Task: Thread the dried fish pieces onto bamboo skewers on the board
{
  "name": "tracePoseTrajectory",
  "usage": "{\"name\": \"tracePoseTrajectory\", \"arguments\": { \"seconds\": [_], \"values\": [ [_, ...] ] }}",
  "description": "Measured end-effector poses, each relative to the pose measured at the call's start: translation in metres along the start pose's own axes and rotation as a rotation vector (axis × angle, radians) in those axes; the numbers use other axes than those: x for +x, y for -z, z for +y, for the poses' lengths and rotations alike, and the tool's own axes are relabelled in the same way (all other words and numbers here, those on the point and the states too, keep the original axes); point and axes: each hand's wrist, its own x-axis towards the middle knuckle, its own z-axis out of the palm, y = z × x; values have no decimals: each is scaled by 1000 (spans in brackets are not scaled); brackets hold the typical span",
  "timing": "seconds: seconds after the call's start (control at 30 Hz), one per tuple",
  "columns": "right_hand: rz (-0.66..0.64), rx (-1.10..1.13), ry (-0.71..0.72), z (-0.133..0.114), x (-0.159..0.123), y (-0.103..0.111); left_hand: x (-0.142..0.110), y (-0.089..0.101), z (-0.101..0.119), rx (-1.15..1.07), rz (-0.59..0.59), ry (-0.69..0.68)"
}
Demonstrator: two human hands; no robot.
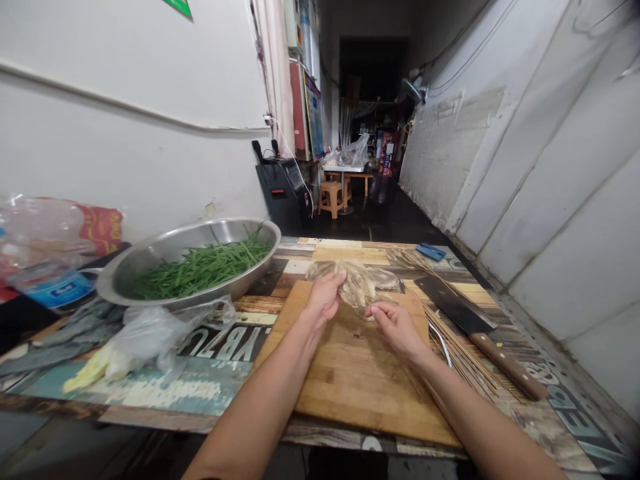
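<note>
Over the far part of a wooden cutting board (360, 373), my left hand (325, 297) grips a thin, floppy, brown-and-cream food piece (359, 285) that looks wet and folded. My right hand (395, 325) is closed in a pinch at the near right edge of that piece. Whether a skewer is also between those fingers I cannot make out. More of the same brownish, shiny stuff (384, 279) lies behind the hands at the board's far edge. Thin bamboo skewers (467, 357) are spread to the right of the board, partly behind my right forearm.
A cleaver (453, 303) with a wooden handle lies on the right, near a blue object (431, 251). Loaded skewers (413, 260) rest at the far side. On the left stand a steel basin (267, 243) of cut green stalks, a crumpled plastic bag (150, 337) and a grey cloth (80, 333).
</note>
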Motion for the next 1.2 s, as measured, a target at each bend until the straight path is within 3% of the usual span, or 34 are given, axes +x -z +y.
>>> {"name": "tracePoseTrajectory", "arguments": {
  "seconds": [0.17,0.67,0.8,0.9,1.1,1.2],
  "values": [
    [7,-53,-8,1,0,0,1,0,-3,14,7,7],
    [6,162,-196,-8,-3,-5,0,-1,-9,9,-22,55],
    [30,136,-181,-7,-1,-5,-3,-6,-13,41,-27,112],
    [41,91,-163,-6,1,-2,-1,-7,-13,25,-12,71],
    [-15,-8,-146,4,0,-1,13,3,5,-152,148,21],
    [-20,-97,-71,10,2,-1,14,6,11,-233,106,53]
  ]
}}
